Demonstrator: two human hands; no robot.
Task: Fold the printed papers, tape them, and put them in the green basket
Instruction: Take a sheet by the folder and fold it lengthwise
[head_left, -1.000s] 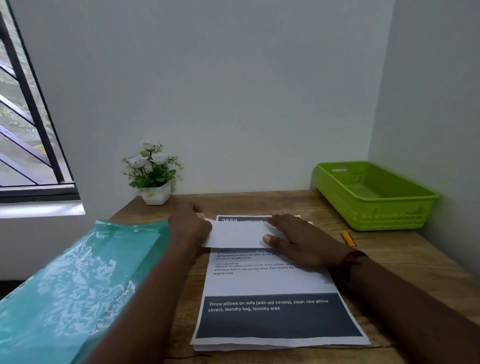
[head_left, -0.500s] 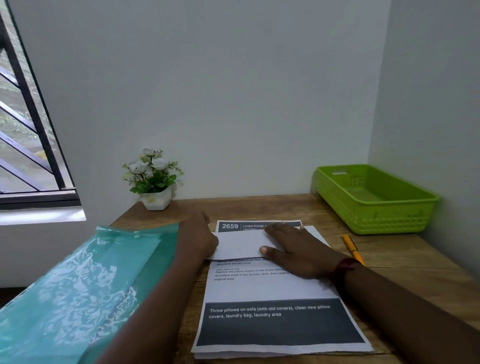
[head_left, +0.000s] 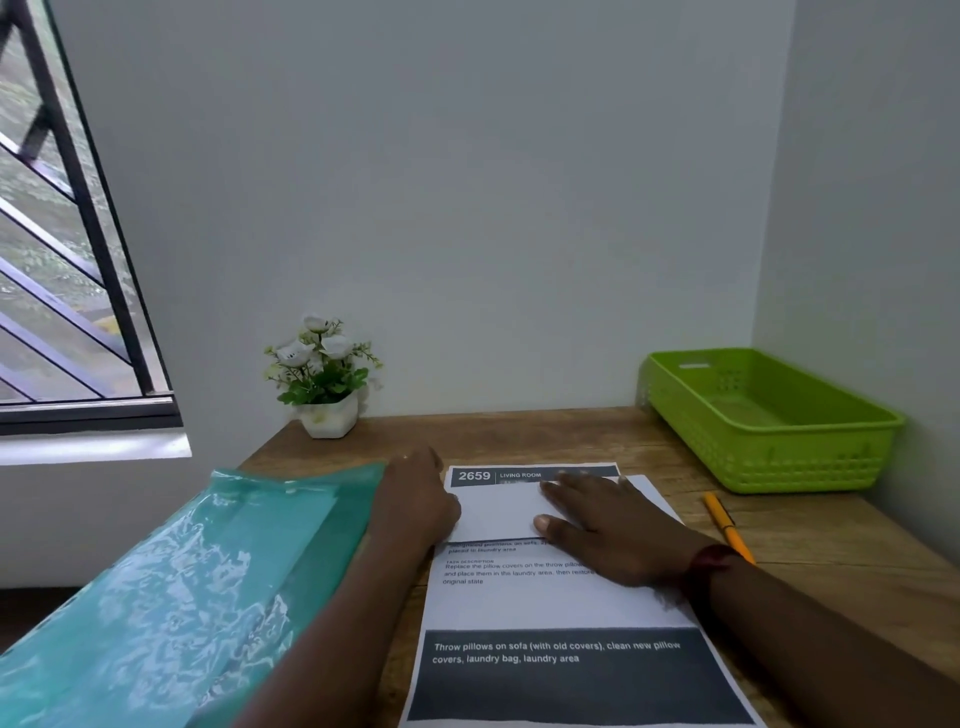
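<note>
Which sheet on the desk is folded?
The blank white sheet under the right hand: it is smaller, shows no print, and lies across the printed stack, which lies flat with its text up.

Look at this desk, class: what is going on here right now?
A person is folding paper on a wooden desk. The right hand lies flat on a folded white sheet, the left hand rests at its left edge; the sheet sits on the stack of printed papers. The green basket, back right, shows nothing inside; no tape is visible. An orange pen lies right of the stack.
</note>
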